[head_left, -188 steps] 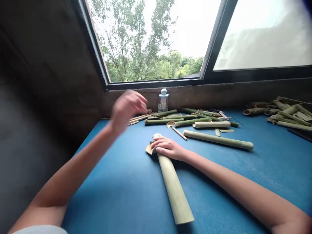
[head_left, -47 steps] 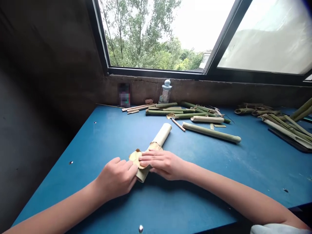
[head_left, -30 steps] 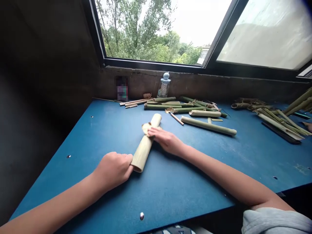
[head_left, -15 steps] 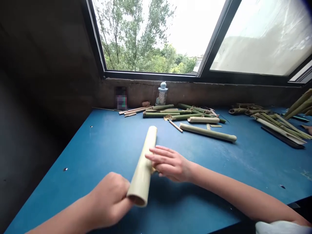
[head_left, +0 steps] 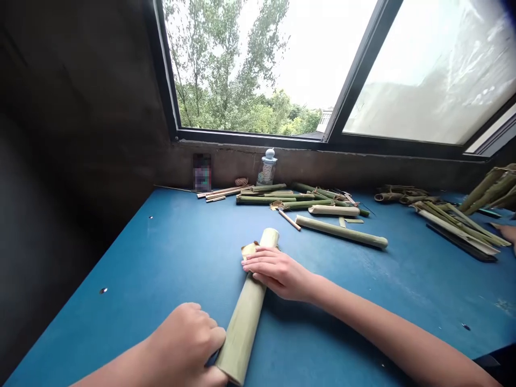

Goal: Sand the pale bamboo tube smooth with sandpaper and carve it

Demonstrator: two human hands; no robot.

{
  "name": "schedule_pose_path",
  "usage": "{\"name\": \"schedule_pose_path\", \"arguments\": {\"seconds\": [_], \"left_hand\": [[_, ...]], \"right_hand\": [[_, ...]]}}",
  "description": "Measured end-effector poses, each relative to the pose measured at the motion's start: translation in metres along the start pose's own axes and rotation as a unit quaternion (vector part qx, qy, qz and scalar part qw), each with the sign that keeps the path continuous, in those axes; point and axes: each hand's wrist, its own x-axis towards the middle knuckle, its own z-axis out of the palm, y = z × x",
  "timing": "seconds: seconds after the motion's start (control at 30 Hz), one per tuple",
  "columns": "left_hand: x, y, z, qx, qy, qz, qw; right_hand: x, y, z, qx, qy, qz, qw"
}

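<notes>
A thick pale green bamboo tube (head_left: 244, 317) lies at a slant on the blue table (head_left: 161, 269), its near end toward me. My left hand (head_left: 193, 338) is closed on that near end. Across the upper part of the tube lies my right hand (head_left: 278, 271), its fingers pressed together over a thin pale brown piece (head_left: 250, 249) that wraps over the tube and sticks out on the left. What the piece is cannot be made out.
Along the back lie green bamboo pieces (head_left: 262, 199), thin sticks (head_left: 221, 192) and a longer bamboo length (head_left: 342, 232). A jar (head_left: 266, 169) and a phone (head_left: 202, 174) stand by the wall. Split bamboo (head_left: 459, 228) and part of another person's hand (head_left: 506, 232) are at right.
The tube has come nearer to me and down. My right hand has gone from the tube's right side to over its top, with the pale brown piece now showing on the left.
</notes>
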Motion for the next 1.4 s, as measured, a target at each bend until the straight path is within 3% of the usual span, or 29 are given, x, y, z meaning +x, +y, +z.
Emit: {"name": "schedule_pose_path", "arguments": {"seconds": [0.2, 0.3, 0.33, 0.4, 0.47, 0.5, 0.57, 0.67, 0.8, 0.9, 0.97, 1.03, 1.1, 1.17, 1.3, 1.4], "left_hand": [[0.003, -0.003, -0.021, -0.022, -0.066, 0.090, 0.994], [0.014, -0.030, -0.041, -0.087, -0.070, 0.062, 0.992], [0.020, -0.050, -0.050, -0.085, -0.056, 0.009, 0.995], [0.036, -0.104, -0.065, -0.058, -0.031, -0.167, 0.984], [0.054, -0.168, -0.076, 0.019, 0.008, -0.330, 0.944], [0.062, -0.199, -0.078, 0.071, 0.025, -0.377, 0.923], [0.078, -0.251, -0.076, 0.147, 0.017, -0.396, 0.906], [0.104, -0.299, -0.061, 0.213, -0.009, -0.398, 0.892], [0.143, -0.327, -0.046, 0.211, 0.035, -0.426, 0.879], [0.162, -0.340, -0.042, 0.214, 0.045, -0.441, 0.870], [0.164, -0.347, -0.039, 0.213, 0.073, -0.434, 0.873], [0.161, -0.352, -0.033, 0.197, 0.137, -0.422, 0.874], [0.156, -0.359, -0.027, 0.157, 0.203, -0.432, 0.864], [0.152, -0.368, -0.020, 0.099, 0.243, -0.457, 0.850], [0.149, -0.390, -0.005, -0.014, 0.239, -0.486, 0.840], [0.147, -0.401, 0.004, -0.060, 0.205, -0.488, 0.846]], "right_hand": [[0.002, 0.009, -0.006, 0.030, -0.048, 0.054, 0.997], [-0.001, 0.023, -0.010, -0.011, -0.045, 0.072, 0.996], [-0.003, 0.028, -0.011, -0.024, -0.046, 0.070, 0.996], [-0.007, 0.039, -0.014, -0.045, -0.044, 0.063, 0.996], [-0.009, 0.045, -0.016, -0.065, -0.031, 0.060, 0.996], [-0.009, 0.045, -0.016, -0.075, -0.022, 0.060, 0.995], [-0.007, 0.036, -0.011, -0.094, -0.009, 0.057, 0.994], [-0.003, 0.004, 0.011, -0.111, -0.010, 0.027, 0.993], [0.000, -0.021, 0.040, -0.137, 0.012, -0.069, 0.988], [-0.001, 0.002, 0.034, -0.159, 0.023, -0.083, 0.983], [-0.004, 0.027, 0.019, -0.174, 0.022, -0.053, 0.983], [-0.006, 0.045, 0.005, -0.178, 0.026, -0.023, 0.983], [-0.005, 0.047, 0.002, -0.168, 0.042, -0.012, 0.985], [-0.003, 0.034, 0.012, -0.149, 0.055, -0.013, 0.987], [0.000, 0.007, 0.033, -0.101, 0.011, -0.058, 0.993], [-0.005, 0.024, 0.022, -0.099, 0.003, -0.054, 0.994]]}}
